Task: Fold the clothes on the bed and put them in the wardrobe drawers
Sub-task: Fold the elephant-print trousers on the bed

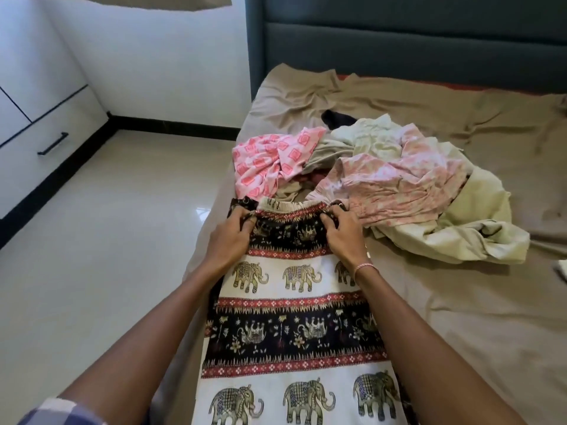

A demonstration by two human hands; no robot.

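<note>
An elephant-print garment [294,332] in black, white and red bands lies flat along the left edge of the bed [460,317]. My left hand [233,234] pinches the left end of its elastic waistband. My right hand [340,231] grips the right end of the same waistband. Just beyond the waistband sits a heap of unfolded clothes: a pink diamond-print piece [270,161], a pale pink patterned piece [399,179], a light green garment [478,228] and a dark item [337,118] at the back.
White wardrobe drawers with a black handle [52,143] stand at the far left, across a glossy tiled floor [107,240]. A dark teal headboard [399,41] backs the bed, which has a wrinkled tan sheet. A white object [561,268] peeks in at the right edge.
</note>
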